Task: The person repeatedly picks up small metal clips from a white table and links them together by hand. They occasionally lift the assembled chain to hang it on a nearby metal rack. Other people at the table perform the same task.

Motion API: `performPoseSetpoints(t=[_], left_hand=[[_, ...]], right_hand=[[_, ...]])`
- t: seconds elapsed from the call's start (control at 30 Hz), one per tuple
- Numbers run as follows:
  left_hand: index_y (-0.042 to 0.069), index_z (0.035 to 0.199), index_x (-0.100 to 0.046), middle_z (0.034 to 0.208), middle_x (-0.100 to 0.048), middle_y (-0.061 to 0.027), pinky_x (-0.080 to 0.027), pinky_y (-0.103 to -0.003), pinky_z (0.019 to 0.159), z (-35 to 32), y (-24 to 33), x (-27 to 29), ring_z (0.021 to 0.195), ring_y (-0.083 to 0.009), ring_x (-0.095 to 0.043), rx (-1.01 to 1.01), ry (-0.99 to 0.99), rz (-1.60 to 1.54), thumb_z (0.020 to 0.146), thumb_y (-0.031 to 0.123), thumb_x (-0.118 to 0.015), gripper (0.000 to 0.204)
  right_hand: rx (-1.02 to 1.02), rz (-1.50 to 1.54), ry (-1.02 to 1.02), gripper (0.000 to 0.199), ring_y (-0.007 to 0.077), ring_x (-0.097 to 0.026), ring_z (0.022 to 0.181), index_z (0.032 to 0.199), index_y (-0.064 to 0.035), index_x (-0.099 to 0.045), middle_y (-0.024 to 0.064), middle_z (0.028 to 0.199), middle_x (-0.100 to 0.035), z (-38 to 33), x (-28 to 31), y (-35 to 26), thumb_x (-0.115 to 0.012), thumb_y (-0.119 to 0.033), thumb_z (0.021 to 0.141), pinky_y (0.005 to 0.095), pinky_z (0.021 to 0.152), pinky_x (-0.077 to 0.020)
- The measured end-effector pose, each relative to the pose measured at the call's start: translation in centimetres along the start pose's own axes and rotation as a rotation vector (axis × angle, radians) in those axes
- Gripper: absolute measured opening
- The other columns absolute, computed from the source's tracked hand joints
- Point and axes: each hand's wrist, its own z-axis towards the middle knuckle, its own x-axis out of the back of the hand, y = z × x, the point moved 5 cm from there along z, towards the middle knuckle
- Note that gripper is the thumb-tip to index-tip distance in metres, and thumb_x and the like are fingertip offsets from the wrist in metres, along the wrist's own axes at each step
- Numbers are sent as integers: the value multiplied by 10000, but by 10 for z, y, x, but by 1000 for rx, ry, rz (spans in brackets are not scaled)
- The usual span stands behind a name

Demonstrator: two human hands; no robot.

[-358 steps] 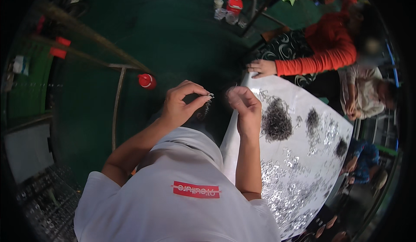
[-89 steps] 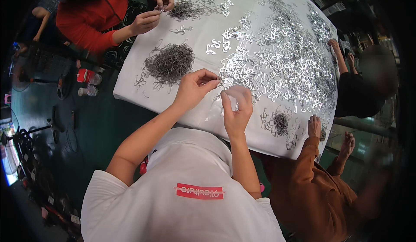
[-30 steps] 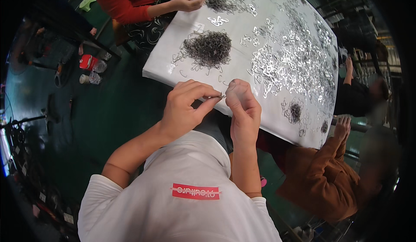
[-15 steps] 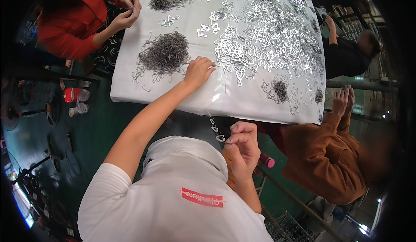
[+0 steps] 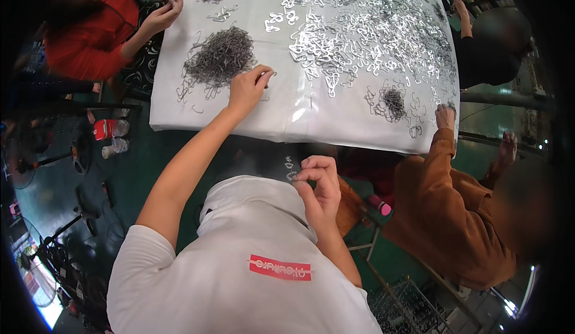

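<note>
My left hand [image 5: 247,91] is over the near left part of the white-covered table [image 5: 233,118], beside a heap of small dark wire hooks [image 5: 220,57]. Thumb and forefinger are pinched together on a small wire hook [image 5: 274,73] whose tip sticks out. In front of my chest, off the table's near edge, my right hand [image 5: 322,187] is closed on the end of a short chain of small metal links [image 5: 289,166]. The chain hangs out past the fingertips; its held end is hidden. Many shiny metal loops [image 5: 317,46] lie spread beyond my left hand.
Smaller dark hook piles [image 5: 394,103] lie at the right and far left. A person in red [image 5: 108,29] handles something small at left. A person in a brown sleeve [image 5: 440,178] reaches onto the table at right; another in black [image 5: 485,58] sits beyond. A pink-capped bottle [image 5: 378,205] is below.
My left hand has drawn back from the shiny loops, with a wire hook now showing at its fingertips. My right hand still holds the chain. The brown-sleeved person's hand has moved onto the table.
</note>
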Motion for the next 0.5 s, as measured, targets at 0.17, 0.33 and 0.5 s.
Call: performPoseSetpoints(t=[0.17,0.33,0.5], left_hand=[[20,981,-658,834,-701,-66,-488,-236,696,-87,15,50,764,-92,-639,129,4,-295,885,114,-601,146],[2,972,-635,811,-704,-78,-490,-232,673,-145,34,88,733,-117,-659,153,156,-414,852,87,-634,147],[11,920,-642,871,-687,-80,-485,-245,684,-172,37,112,776,-137,-643,152,203,-463,828,67,-651,108]], right_hand=[[52,-7,-55,86,199,-529,894,829,-22,-606,80,968,-506,-1,-32,17,-645,7,757,300,798,-440],[29,34,-150,58,191,-511,922,832,-17,-596,93,991,-511,-2,-71,32,-643,-14,797,289,835,-416],[44,58,-225,58,138,-505,865,855,-12,-603,72,996,-512,0,-103,40,-646,-42,830,252,780,-423]])
